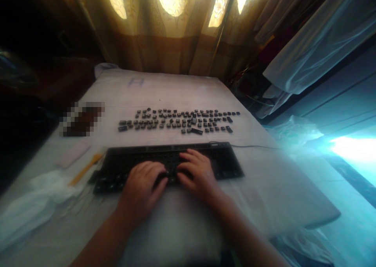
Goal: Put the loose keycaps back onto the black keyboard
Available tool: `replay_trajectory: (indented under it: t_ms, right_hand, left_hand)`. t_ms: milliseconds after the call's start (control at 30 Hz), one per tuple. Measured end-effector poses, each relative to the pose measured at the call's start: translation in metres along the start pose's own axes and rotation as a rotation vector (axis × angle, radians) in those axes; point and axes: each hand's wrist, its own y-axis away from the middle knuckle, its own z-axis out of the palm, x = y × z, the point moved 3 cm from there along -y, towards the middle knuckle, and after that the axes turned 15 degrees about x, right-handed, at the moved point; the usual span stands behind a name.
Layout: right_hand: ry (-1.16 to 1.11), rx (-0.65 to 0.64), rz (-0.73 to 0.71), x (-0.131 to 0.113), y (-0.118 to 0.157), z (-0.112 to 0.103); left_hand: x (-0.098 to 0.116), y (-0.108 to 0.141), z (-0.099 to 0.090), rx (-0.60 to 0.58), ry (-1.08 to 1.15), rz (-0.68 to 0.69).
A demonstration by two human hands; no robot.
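Note:
A black computer keyboard (226, 161) lies across the near half of the table, with keycaps visible in its lower left rows. My left hand (143, 182) is over its middle, fingers together and thumb tip close to the index fingertip; anything between them is hidden. To the right of it, my right hand (198, 173) rests on the keys with its fingers bent and apart. The two hands' fingertips nearly face each other over the lower rows. Beyond the keyboard, loose black keycaps (179, 120) are laid out in rough rows. Blur hides fine detail on the keys.
Left of the keyboard are an orange-handled tool (86, 169), a pinkish block (73, 154) and a crumpled white cloth or bag (35, 204). A pixelated dark item (82, 120) lies farther back. The keyboard's cable (255, 146) runs right across the pale table (279, 188). Curtains hang behind.

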Motion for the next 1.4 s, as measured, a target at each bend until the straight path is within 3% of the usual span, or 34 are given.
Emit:
replay_trajectory:
  t_ms: [233,333,533,733,1000,1400]
  right_hand:
    - [0.009,-0.048,-0.022,-0.004,-0.001,0.002]
    - [0.021,-0.077,-0.027,-0.005,-0.003,0.001]
    - [0.045,-0.138,-0.036,-0.009,-0.014,-0.002]
    - [0.022,-0.183,-0.09,-0.011,-0.021,-0.002]
    - [0.041,-0.106,-0.089,-0.008,-0.013,-0.002]
    - [0.214,0.121,-0.268,-0.014,0.02,-0.004]
  left_hand:
    - [-0.032,-0.01,-0.021,0.114,-0.165,-0.058]
    - [-0.036,-0.01,-0.022,0.11,-0.179,-0.05]
    - [-0.022,-0.006,-0.014,0.032,-0.078,-0.023]
    - [0.001,0.001,-0.004,-0.101,-0.011,0.148]
    - [0.013,-0.005,-0.006,-0.11,-0.095,0.212]
    - [0.013,-0.002,-0.004,-0.092,-0.092,0.208]
